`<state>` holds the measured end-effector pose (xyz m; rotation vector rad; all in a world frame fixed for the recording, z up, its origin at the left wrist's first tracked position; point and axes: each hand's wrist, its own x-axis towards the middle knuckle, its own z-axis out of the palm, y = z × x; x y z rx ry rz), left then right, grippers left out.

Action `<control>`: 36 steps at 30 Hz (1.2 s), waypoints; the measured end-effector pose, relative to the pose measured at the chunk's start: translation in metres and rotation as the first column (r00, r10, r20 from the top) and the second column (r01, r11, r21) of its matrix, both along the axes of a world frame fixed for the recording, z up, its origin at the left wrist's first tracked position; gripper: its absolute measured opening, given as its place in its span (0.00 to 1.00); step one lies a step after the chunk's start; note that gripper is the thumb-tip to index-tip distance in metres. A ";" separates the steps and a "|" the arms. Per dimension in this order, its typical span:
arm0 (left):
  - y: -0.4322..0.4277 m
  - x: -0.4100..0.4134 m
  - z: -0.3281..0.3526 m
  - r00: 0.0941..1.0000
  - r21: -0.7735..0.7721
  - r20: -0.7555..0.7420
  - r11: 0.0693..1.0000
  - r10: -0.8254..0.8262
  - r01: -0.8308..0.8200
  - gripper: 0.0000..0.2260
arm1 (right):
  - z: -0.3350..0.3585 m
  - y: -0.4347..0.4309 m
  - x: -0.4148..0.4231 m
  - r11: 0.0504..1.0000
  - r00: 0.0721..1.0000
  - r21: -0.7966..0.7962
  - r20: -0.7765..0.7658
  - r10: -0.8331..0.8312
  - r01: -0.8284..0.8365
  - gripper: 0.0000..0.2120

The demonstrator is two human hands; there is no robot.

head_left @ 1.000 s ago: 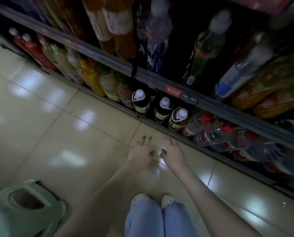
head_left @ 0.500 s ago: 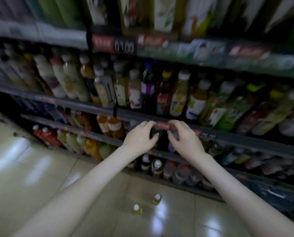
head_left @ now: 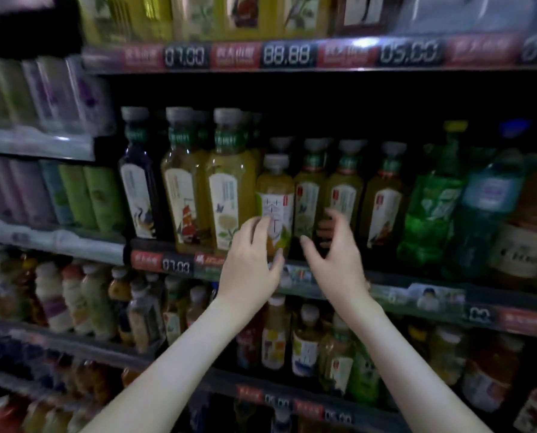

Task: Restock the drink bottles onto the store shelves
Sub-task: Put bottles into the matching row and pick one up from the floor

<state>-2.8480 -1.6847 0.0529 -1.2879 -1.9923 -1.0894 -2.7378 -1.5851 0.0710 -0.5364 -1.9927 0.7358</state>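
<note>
A yellow-green tea bottle [head_left: 276, 210] with a white cap and white label stands at the front edge of the middle shelf [head_left: 395, 290], in front of a row of similar tea bottles [head_left: 343, 195]. My left hand [head_left: 250, 267] grips its lower part, fingers on the left side and thumb across the front. Just right of that bottle my right hand [head_left: 334, 257] hovers with fingers spread and loosely bent, holding nothing; its fingertips reach between the bottles behind.
Taller tea bottles [head_left: 226, 189] stand to the left, green and blue bottles [head_left: 432, 207] to the right. A price rail [head_left: 286, 54] marks the shelf above. Lower shelves [head_left: 173, 357] are packed with small bottles, and cans [head_left: 73, 195] fill the left bay.
The view swung up from the floor to the middle shelf. Both hands rose from floor level, past a lower price rail, to the tea bottle row; my left hand now grips a bottle.
</note>
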 end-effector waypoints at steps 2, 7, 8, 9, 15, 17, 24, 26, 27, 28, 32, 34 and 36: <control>0.006 -0.004 0.004 0.998 -0.030 0.059 1.000 0.000 0.002 0.28 | 0.014 0.002 -0.018 0.997 0.997 -0.048 0.047 0.067 -0.065 0.32; 0.008 -0.012 0.007 0.981 -0.035 0.188 0.998 -0.042 0.049 0.30 | 0.036 0.010 -0.066 0.963 0.978 -0.210 0.086 0.189 -0.167 0.33; 0.007 -0.014 0.007 0.978 -0.025 0.203 0.998 -0.055 0.062 0.28 | 0.037 0.014 -0.072 0.954 0.973 -0.245 0.103 0.205 -0.175 0.32; 0.005 -0.015 0.007 0.978 -0.019 0.196 0.997 -0.074 0.079 0.27 | 0.036 0.019 -0.076 0.945 0.968 -0.273 0.125 0.219 -0.179 0.32; -0.002 -0.024 0.003 0.967 -0.019 0.179 0.982 -0.180 0.187 0.26 | 0.029 0.018 -0.069 0.957 0.983 -0.240 0.037 0.179 -0.165 0.24; -0.001 -0.024 0.003 0.956 0.012 0.205 0.977 -0.209 0.211 0.28 | 0.026 0.015 -0.058 0.963 0.989 -0.226 -0.017 0.147 -0.147 0.27; 0.014 -0.015 0.016 0.814 0.074 0.297 0.862 -0.499 0.501 0.45 | 0.024 -0.010 -0.009 0.961 0.935 -0.078 -0.264 0.239 -0.267 0.33; 0.013 -0.009 0.017 0.834 0.119 0.190 0.856 -0.517 0.503 0.42 | 0.028 -0.016 0.005 0.954 0.923 -0.015 -0.255 0.287 -0.301 0.34; 0.011 -0.005 0.015 0.849 0.142 0.132 0.857 -0.512 0.495 0.41 | 0.029 -0.018 0.012 0.947 0.924 0.000 -0.217 0.315 -0.323 0.34; 0.008 -0.001 0.012 0.858 0.155 0.092 0.859 -0.505 0.489 0.41 | 0.029 -0.021 0.019 0.938 0.925 0.002 -0.163 0.343 -0.347 0.36; -0.013 0.017 -0.025 0.830 0.090 0.151 0.843 -0.538 0.530 0.36 | 0.020 -0.037 0.049 0.934 0.934 0.047 -0.032 0.356 -0.354 0.40; -0.026 0.023 -0.051 0.811 0.031 0.247 0.841 -0.531 0.541 0.35 | 0.014 -0.045 0.061 0.944 0.955 0.150 0.074 0.286 -0.294 0.32; -0.037 0.027 -0.080 0.790 -0.029 0.307 0.824 -0.531 0.566 0.33 | 0.004 -0.051 0.070 0.951 0.956 0.191 0.213 0.200 -0.242 0.24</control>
